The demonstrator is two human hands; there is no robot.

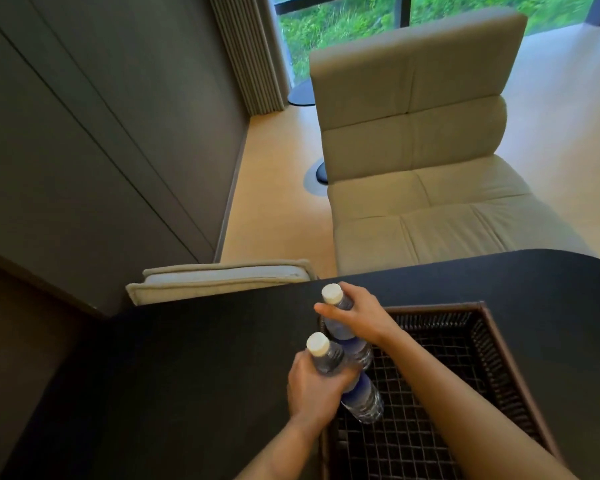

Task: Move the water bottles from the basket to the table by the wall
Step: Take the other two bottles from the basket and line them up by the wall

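There are two water bottles, and each hand holds one. The left hand [312, 386] has its grip wrapped tight around the near bottle [343, 375], up by the neck, just under the white cap [318, 344]. The bottom of that bottle sticks out to the right of the grip and hangs over the basket [499, 344]. The right hand [359, 315] has its grip closed around the far bottle [340, 323], with the thumb across the front. Its white cap [332, 293] pokes out just past the grip, on the far side. The two bottles sit close together, and the far one's bottom end is right behind the near one's neck. I cannot tell if they touch.

Both bottles tilt, with caps pointing away and to the left. Both have a blue label.

The one basket is dark brown and woven, with a grid floor. It lies below and to the right of both grips, on a black worktop [187, 358]. No other bottles show on the part of the basket floor we can see.

Past the grips there is one beige chair [420, 140], one folded pale cushion [222, 277] to the left of it, and a grey wall [84, 133] further left
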